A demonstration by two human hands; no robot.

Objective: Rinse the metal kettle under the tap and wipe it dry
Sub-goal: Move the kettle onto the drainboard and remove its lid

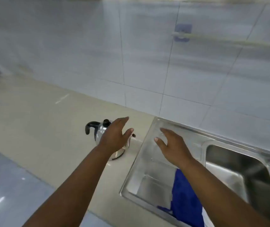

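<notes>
— What is the room like?
— A pale counter (37,122) runs under a white tiled wall (81,46); a steel sink (147,169) is set into it on the right, with a blue cloth (186,202) lying on its drainboard; the view is blurred.
— And the kettle?
— The metal kettle (100,130) stands on the counter just left of the sink.
— The hands?
— The left hand (114,136) spreads open in front of the kettle, gripping nothing; whether it touches, I cannot tell; the right hand (173,146) hangs open and empty over the drainboard.
</notes>
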